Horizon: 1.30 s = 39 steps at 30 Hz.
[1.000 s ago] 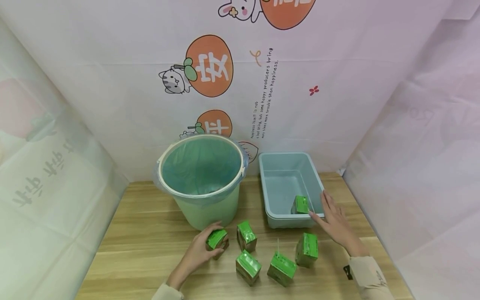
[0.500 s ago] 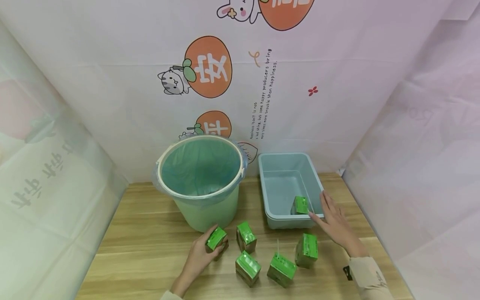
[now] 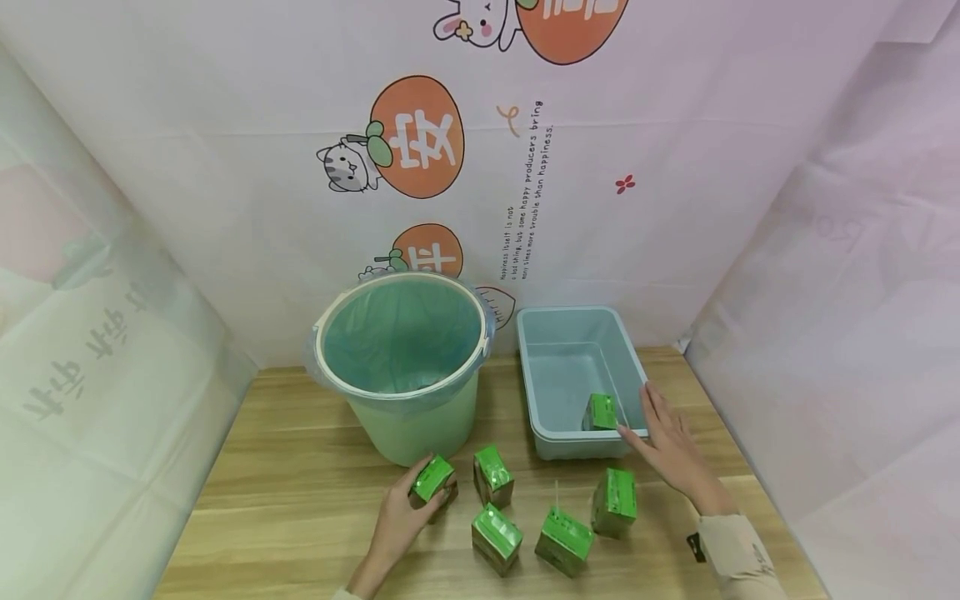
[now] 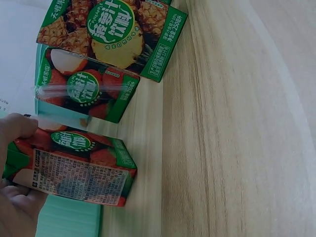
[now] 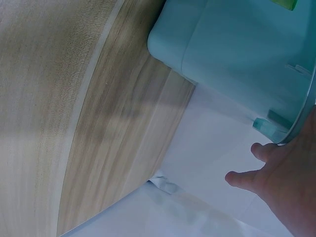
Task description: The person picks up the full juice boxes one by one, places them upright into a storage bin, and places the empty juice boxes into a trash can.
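My left hand grips a juice box with a green top, just in front of the bucket. In the left wrist view, thumb and fingers pinch one end of this juice box, whose side shows red fruit and a panel of small print. My right hand rests with fairly straight fingers at the near right corner of the blue basin. Inside the basin stands another juice box. In the right wrist view, the right hand touches the basin's rim with two fingers visible past it.
A pale green bucket with a clear liner stands behind the left hand. Several juice boxes stand on the wooden table: one box beside the held one, a pineapple box and a box with a straw. White printed cloth surrounds the table.
My left fingers have drawn in closer round the juice box, which has turned slightly. The left wrist has shifted a little to the right. The right hand has stayed on the basin.
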Each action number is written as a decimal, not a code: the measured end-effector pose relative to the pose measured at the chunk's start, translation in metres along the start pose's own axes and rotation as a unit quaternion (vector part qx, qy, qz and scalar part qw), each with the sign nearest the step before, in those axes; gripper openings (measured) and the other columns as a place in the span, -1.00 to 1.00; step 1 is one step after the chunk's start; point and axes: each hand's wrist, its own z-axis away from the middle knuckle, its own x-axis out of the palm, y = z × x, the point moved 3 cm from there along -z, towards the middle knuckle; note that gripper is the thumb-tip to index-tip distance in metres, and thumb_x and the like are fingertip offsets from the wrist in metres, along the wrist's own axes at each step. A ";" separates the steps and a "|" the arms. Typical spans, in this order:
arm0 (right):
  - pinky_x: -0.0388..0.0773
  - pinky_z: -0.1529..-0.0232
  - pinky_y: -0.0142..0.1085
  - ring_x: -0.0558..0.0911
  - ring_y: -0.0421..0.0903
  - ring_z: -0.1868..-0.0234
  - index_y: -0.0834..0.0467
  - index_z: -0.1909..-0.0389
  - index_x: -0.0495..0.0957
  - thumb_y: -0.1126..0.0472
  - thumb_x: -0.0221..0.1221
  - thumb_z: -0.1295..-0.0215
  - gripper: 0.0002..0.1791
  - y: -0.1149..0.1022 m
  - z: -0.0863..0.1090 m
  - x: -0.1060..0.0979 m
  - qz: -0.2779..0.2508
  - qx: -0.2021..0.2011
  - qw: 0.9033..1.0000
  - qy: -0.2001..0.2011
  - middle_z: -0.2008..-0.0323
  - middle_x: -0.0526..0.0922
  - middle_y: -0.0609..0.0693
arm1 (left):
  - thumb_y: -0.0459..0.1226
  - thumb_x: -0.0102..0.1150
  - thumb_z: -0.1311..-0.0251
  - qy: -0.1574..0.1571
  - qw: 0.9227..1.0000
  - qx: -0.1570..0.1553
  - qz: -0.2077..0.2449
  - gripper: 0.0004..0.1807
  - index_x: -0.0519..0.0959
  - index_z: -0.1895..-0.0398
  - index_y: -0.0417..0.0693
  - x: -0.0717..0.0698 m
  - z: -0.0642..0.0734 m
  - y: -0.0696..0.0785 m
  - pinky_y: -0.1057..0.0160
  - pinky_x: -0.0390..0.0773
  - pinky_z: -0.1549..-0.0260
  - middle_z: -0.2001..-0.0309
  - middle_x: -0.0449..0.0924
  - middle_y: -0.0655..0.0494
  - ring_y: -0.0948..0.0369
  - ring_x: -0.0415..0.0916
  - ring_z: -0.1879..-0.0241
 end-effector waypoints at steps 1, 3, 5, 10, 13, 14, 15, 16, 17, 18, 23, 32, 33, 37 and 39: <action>-0.51 -0.50 0.40 -0.34 0.34 -0.67 0.29 -0.69 -0.38 -0.20 0.02 -0.64 0.05 0.000 0.000 0.000 0.000 0.001 1.000 0.001 -0.70 -0.43 0.23 | -0.37 0.50 -0.23 0.002 1.000 0.000 0.002 -0.37 0.53 -0.36 -0.37 0.000 0.000 0.000 -0.14 0.66 -0.10 -0.22 0.63 -0.33 -0.22 0.66 -0.13; -0.49 -0.50 0.41 -0.34 0.34 -0.67 0.28 -0.69 -0.38 -0.20 0.02 -0.64 0.05 0.001 0.000 0.000 0.002 0.002 1.000 0.001 -0.70 -0.43 0.23 | -0.36 0.51 -0.22 0.009 1.000 -0.002 0.004 -0.38 0.55 -0.33 -0.37 0.000 0.000 0.000 -0.11 0.67 -0.09 -0.19 0.65 -0.32 -0.20 0.68 -0.11; -0.48 -0.49 0.44 -0.33 0.35 -0.66 0.28 -0.69 -0.38 -0.20 0.03 -0.64 0.05 0.000 0.001 0.000 0.001 0.002 1.000 0.002 -0.70 -0.43 0.23 | -0.34 0.52 -0.22 0.018 1.000 -0.002 0.000 -0.41 0.57 -0.30 -0.37 0.000 0.000 0.001 -0.06 0.70 -0.05 -0.16 0.68 -0.31 -0.18 0.69 -0.08; -0.46 -0.47 0.48 -0.33 0.36 -0.66 0.29 -0.69 -0.38 -0.20 0.03 -0.64 0.06 -0.001 0.001 0.000 -0.002 0.002 1.000 -0.001 -0.70 -0.43 0.24 | -0.31 0.54 -0.22 0.039 0.999 -0.009 -0.017 -0.44 0.62 -0.26 -0.32 0.001 0.000 0.003 0.02 0.73 0.03 -0.10 0.72 -0.26 -0.12 0.73 -0.04; -0.46 -0.47 0.48 -0.33 0.36 -0.66 0.28 -0.69 -0.38 -0.20 0.03 -0.64 0.06 -0.001 0.001 0.000 -0.004 0.002 1.000 -0.001 -0.70 -0.43 0.23 | -0.33 0.55 -0.21 0.052 0.998 -0.002 -0.028 -0.47 0.64 -0.22 -0.32 0.002 0.000 0.004 0.03 0.74 0.07 -0.06 0.74 -0.24 -0.10 0.74 0.00; -0.46 -0.47 0.48 -0.33 0.36 -0.66 0.28 -0.69 -0.38 -0.20 0.03 -0.64 0.05 -0.001 0.001 0.000 -0.004 0.001 1.000 0.000 -0.70 -0.43 0.23 | -0.34 0.55 -0.20 0.056 0.998 0.003 -0.030 -0.48 0.65 -0.21 -0.33 0.002 0.000 0.005 0.03 0.75 0.08 -0.04 0.74 -0.25 -0.11 0.75 0.01; -0.47 -0.47 0.48 -0.34 0.36 -0.66 0.28 -0.69 -0.38 -0.20 0.04 -0.64 0.05 -0.001 0.001 0.000 -0.005 0.001 1.000 0.001 -0.70 -0.43 0.23 | -0.35 0.55 -0.19 0.060 0.998 0.006 -0.031 -0.49 0.65 -0.20 -0.34 0.002 -0.001 0.005 0.03 0.75 0.09 -0.03 0.75 -0.25 -0.12 0.75 0.02; -0.46 -0.47 0.48 -0.34 0.36 -0.66 0.28 -0.69 -0.38 -0.20 0.04 -0.64 0.05 -0.001 0.000 0.000 -0.004 0.000 1.000 0.001 -0.70 -0.43 0.23 | -0.36 0.55 -0.19 0.063 0.997 0.008 -0.031 -0.49 0.66 -0.19 -0.35 0.002 -0.001 0.005 0.03 0.76 0.10 -0.03 0.75 -0.26 -0.12 0.75 0.02; -0.47 -0.47 0.48 -0.34 0.35 -0.66 0.28 -0.69 -0.38 -0.20 0.03 -0.64 0.05 -0.001 0.000 0.000 -0.004 0.000 1.000 0.002 -0.70 -0.43 0.23 | -0.36 0.55 -0.19 0.067 0.997 0.011 -0.032 -0.50 0.66 -0.18 -0.36 0.002 -0.001 0.005 0.03 0.76 0.11 -0.02 0.75 -0.26 -0.12 0.75 0.03; -0.47 -0.47 0.47 -0.34 0.35 -0.66 0.28 -0.69 -0.37 -0.20 0.04 -0.64 0.05 -0.001 0.000 -0.001 -0.004 0.000 1.000 0.002 -0.70 -0.43 0.23 | -0.37 0.55 -0.18 0.070 0.997 0.014 -0.032 -0.50 0.66 -0.17 -0.37 0.002 -0.001 0.005 0.03 0.76 0.11 -0.01 0.75 -0.27 -0.12 0.76 0.04; -0.47 -0.47 0.47 -0.34 0.34 -0.67 0.30 -0.69 -0.36 -0.19 0.04 -0.64 0.05 -0.001 0.001 0.000 -0.002 -0.003 1.000 0.002 -0.70 -0.43 0.23 | -0.42 0.56 -0.14 0.078 0.996 0.026 -0.032 -0.52 0.67 -0.14 -0.38 0.002 0.001 0.007 0.12 0.77 0.16 0.00 0.76 -0.25 -0.09 0.78 0.08; -0.46 -0.47 0.48 -0.35 0.35 -0.66 0.30 -0.69 -0.37 -0.19 0.04 -0.64 0.05 0.000 0.001 0.001 -0.004 -0.003 1.000 0.002 -0.70 -0.43 0.24 | -0.45 0.57 -0.09 0.092 0.992 0.071 -0.046 -0.53 0.68 -0.09 -0.41 -0.005 -0.003 0.019 0.10 0.78 0.22 0.07 0.78 -0.26 -0.09 0.80 0.17; -0.46 -0.47 0.48 -0.34 0.35 -0.66 0.31 -0.69 -0.37 -0.19 0.04 -0.64 0.05 0.000 0.001 0.001 -0.003 -0.003 1.000 0.002 -0.69 -0.42 0.25 | -0.46 0.57 -0.08 0.093 0.992 0.076 -0.047 -0.53 0.68 -0.09 -0.41 -0.006 -0.004 0.021 0.10 0.78 0.23 0.08 0.78 -0.26 -0.08 0.80 0.18; -0.49 -0.47 0.47 -0.34 0.37 -0.66 0.31 -0.69 -0.37 -0.18 0.04 -0.64 0.05 -0.001 0.001 0.000 -0.007 -0.004 1.000 0.003 -0.69 -0.42 0.25 | -0.48 0.58 -0.04 0.096 0.990 0.089 -0.049 -0.52 0.69 -0.08 -0.40 -0.011 -0.007 0.030 0.13 0.78 0.24 0.09 0.79 -0.24 -0.04 0.81 0.20; -0.51 -0.48 0.45 -0.34 0.37 -0.66 0.30 -0.69 -0.37 -0.18 0.04 -0.64 0.05 -0.001 0.001 0.000 -0.010 -0.004 1.000 0.004 -0.69 -0.42 0.25 | -0.47 0.58 -0.04 0.094 0.990 0.095 -0.054 -0.52 0.69 -0.08 -0.40 -0.014 -0.009 0.035 0.14 0.78 0.24 0.09 0.79 -0.23 -0.03 0.81 0.21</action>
